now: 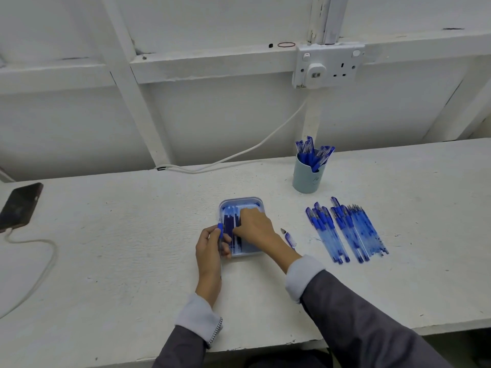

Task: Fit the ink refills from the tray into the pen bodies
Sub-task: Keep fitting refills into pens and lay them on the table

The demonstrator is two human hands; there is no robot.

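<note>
A small blue tray [240, 201] sits mid-table with several dark ink refills [229, 221] lying in it. My left hand [211, 248] is closed around a blue pen body [220, 232], held upright at the tray's left edge. My right hand [256, 227] reaches into the tray, fingertips pinched down on the refills; whether one is lifted I cannot tell. A loose pen tip piece [289, 237] lies just right of my right wrist. A row of several blue pen bodies [345, 232] is laid out to the right.
A pale blue cup [307, 173] holding several capped pens stands behind the row. A black phone [20, 205] with a white cable lies at the far left. A wall socket [328, 65] and its cable [239, 152] run along the back wall.
</note>
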